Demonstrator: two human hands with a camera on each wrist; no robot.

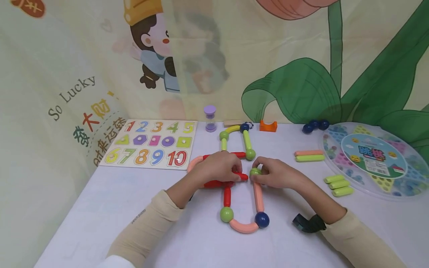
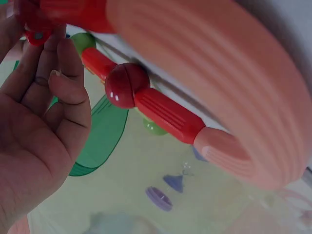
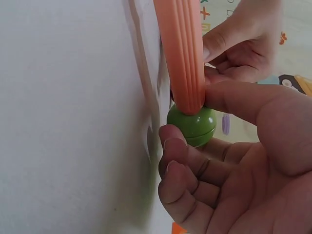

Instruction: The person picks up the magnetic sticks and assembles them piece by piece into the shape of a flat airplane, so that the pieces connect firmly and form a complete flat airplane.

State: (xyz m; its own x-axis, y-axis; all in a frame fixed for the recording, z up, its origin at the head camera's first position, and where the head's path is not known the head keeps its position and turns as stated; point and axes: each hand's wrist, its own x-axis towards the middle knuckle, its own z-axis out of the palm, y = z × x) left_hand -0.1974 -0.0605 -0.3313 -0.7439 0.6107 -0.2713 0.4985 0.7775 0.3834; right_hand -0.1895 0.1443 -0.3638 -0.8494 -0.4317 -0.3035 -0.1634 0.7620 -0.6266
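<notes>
My left hand (image 1: 219, 165) pinches a short red rod (image 1: 242, 176), whose free end points at a green ball (image 1: 255, 171). That ball is held between the thumb and fingers of my right hand (image 1: 277, 173). A straight salmon rod (image 1: 259, 197) runs from the ball to a dark blue ball (image 1: 262, 220). Beyond it, a curved salmon rod (image 1: 244, 226), another green ball (image 1: 226, 214) and an upright red rod (image 1: 227, 196) continue the loop. In the left wrist view, a large curved salmon rod (image 2: 214, 78) and a red ball (image 2: 127, 85) show beside the hand.
Behind the hands lies an upper loop with a yellow curved rod (image 1: 233, 128). A number puzzle board (image 1: 151, 143) lies left, near a purple hourglass (image 1: 210, 119). Loose green rods (image 1: 339, 185), several blue balls (image 1: 314, 125) and a round game board (image 1: 375, 156) are at the right.
</notes>
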